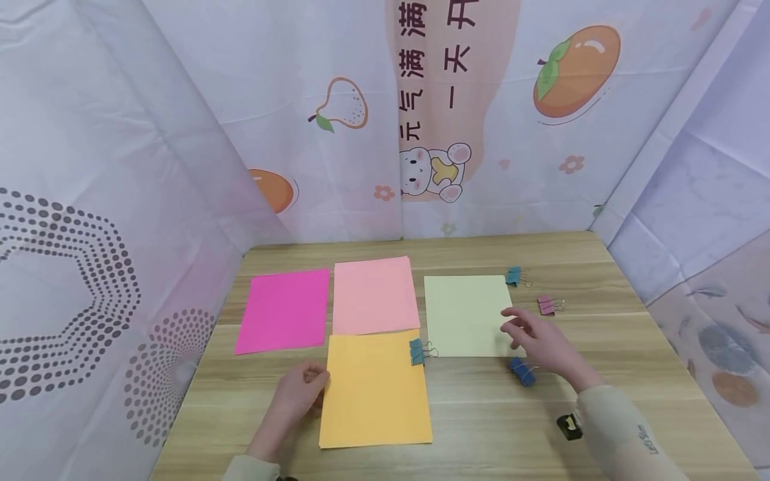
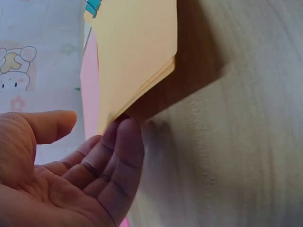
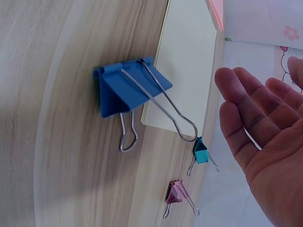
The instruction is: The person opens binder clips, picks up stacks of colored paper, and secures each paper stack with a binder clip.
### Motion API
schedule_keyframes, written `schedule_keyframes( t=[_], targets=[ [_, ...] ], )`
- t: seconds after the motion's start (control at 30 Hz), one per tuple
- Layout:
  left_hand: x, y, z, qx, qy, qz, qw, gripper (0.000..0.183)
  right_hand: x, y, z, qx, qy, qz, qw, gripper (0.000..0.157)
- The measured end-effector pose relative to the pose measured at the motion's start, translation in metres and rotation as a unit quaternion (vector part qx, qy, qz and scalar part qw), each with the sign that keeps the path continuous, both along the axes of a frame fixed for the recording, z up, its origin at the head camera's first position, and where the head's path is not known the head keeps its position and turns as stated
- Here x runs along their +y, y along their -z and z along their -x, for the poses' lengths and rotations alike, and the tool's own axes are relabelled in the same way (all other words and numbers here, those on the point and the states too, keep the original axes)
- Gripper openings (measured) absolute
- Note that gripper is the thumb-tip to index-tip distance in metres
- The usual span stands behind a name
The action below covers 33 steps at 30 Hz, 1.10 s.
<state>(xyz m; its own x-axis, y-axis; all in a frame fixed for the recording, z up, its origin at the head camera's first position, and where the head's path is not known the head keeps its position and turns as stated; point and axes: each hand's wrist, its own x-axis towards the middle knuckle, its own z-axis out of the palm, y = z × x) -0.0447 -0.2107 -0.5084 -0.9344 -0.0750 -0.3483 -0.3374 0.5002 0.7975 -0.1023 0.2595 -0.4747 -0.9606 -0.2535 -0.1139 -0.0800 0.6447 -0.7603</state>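
Note:
A stack of orange-yellow paper (image 1: 375, 394) lies at the front of the table, with a teal binder clip (image 1: 417, 352) on its upper right edge. My left hand (image 1: 299, 393) is at the stack's left edge. In the left wrist view the fingertips (image 2: 129, 137) meet the paper's edge from below, while the thumb stands apart from it. My right hand (image 1: 541, 344) hovers with loosely bent fingers over the right edge of the pale green paper (image 1: 463, 317), holding nothing. Just below that hand sits a blue binder clip (image 3: 130, 87) on the table.
Behind the stack lies pink paper (image 1: 374, 297), with magenta paper (image 1: 284, 312) to its left. A second teal clip (image 1: 514, 276) and a pink clip (image 1: 546, 305) lie at the right. A small black object (image 1: 569, 426) is near the right sleeve. Printed curtains enclose the table.

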Motion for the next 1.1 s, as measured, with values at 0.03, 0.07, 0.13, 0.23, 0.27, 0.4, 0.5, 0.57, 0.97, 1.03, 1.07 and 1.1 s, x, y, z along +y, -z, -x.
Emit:
schedule_keyframes(
  t=[0.03, 0.07, 0.13, 0.23, 0.27, 0.4, 0.5, 0.57, 0.97, 1.03, 1.07, 1.1],
  targets=[
    [0.0, -0.001, 0.001, 0.005, 0.006, 0.017, 0.9998, 0.024, 0.001, 0.0, 0.0, 0.002, 0.001, -0.002, 1.0, 0.042],
    [0.001, -0.003, 0.002, 0.011, 0.011, 0.036, 0.9992, 0.023, 0.001, 0.0, 0.0, 0.005, 0.003, -0.004, 1.0, 0.041],
    [0.002, -0.005, 0.003, 0.02, 0.022, 0.073, 0.9969, 0.023, 0.003, 0.001, -0.001, 0.013, 0.007, -0.011, 1.0, 0.04],
    [0.004, -0.008, 0.007, 0.034, 0.038, 0.131, 0.9901, 0.025, 0.006, 0.002, -0.001, 0.026, 0.012, -0.019, 0.999, 0.038],
    [0.006, -0.009, 0.008, 0.037, 0.042, 0.143, 0.9881, 0.027, 0.007, 0.002, -0.001, 0.03, 0.013, -0.022, 0.999, 0.037],
    [0.013, -0.011, 0.012, 0.07, 0.064, 0.172, 0.9806, 0.031, 0.01, 0.002, -0.002, 0.042, 0.019, -0.036, 0.998, 0.036],
    [0.021, -0.011, 0.016, 0.103, 0.077, 0.18, 0.9752, 0.032, 0.012, 0.002, -0.003, 0.051, 0.023, -0.047, 0.997, 0.036],
    [0.026, -0.011, 0.019, 0.127, 0.087, 0.195, 0.9687, 0.032, 0.014, 0.002, -0.003, 0.053, 0.023, -0.052, 0.997, 0.035],
    [0.049, -0.003, 0.029, 0.196, 0.146, 0.24, 0.9394, 0.042, 0.028, 0.005, -0.01, 0.057, 0.02, -0.079, 0.995, 0.035],
    [0.052, -0.002, 0.03, 0.202, 0.158, 0.247, 0.9346, 0.044, 0.03, 0.006, -0.012, 0.063, 0.016, -0.087, 0.994, 0.035],
    [0.053, -0.002, 0.03, 0.203, 0.162, 0.25, 0.9327, 0.046, 0.031, 0.007, -0.014, 0.066, 0.015, -0.092, 0.993, 0.035],
    [0.054, -0.001, 0.031, 0.203, 0.166, 0.255, 0.9308, 0.047, 0.032, 0.007, -0.015, 0.07, 0.012, -0.094, 0.993, 0.034]
  ],
)
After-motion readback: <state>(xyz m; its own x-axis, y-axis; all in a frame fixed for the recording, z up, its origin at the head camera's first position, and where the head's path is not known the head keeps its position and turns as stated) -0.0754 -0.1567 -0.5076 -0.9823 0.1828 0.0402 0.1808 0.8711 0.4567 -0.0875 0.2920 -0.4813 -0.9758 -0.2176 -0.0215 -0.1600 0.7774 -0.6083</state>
